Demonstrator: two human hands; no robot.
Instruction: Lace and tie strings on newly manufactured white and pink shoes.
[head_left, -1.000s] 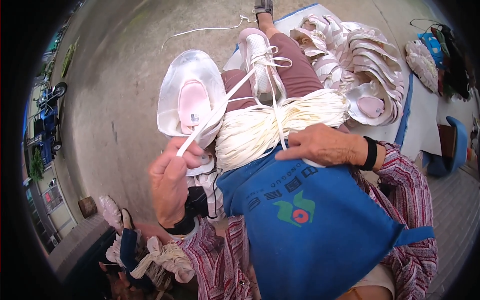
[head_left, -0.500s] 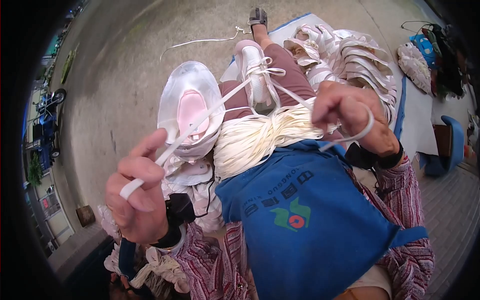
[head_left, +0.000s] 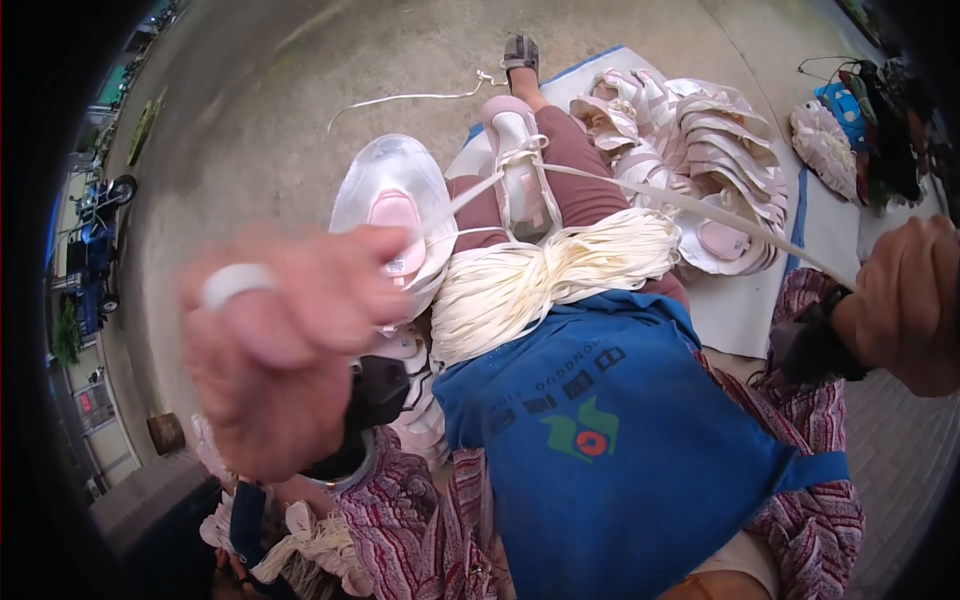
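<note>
A pale pink and white shoe upper (head_left: pixel 520 185) lies between my knees, its white shoelace (head_left: pixel 715 212) drawn out to both sides. My right hand (head_left: pixel 905 305), at the far right, is closed in a fist around one lace end, which runs taut and straight. On the left, my left hand (head_left: pixel 290 345) is smeared by motion; the other lace end runs into its curled fingers. A white band shows across one of those fingers. Across my lap, over a blue apron (head_left: pixel 620 460), rests a thick bundle of cream laces (head_left: pixel 550 280).
Beside my left knee stand a white upper with a pink insole (head_left: pixel 395 205) and more uppers below it. Stacked uppers (head_left: pixel 725 135) cover a pale sheet (head_left: pixel 735 315) on the right. A loose white cord (head_left: pixel 410 100) lies on the concrete floor ahead.
My right hand has moved far out to the right, stretching its lace end. My left hand has come nearer and looks larger. The bow loops at the shoe upper have pulled smaller.
</note>
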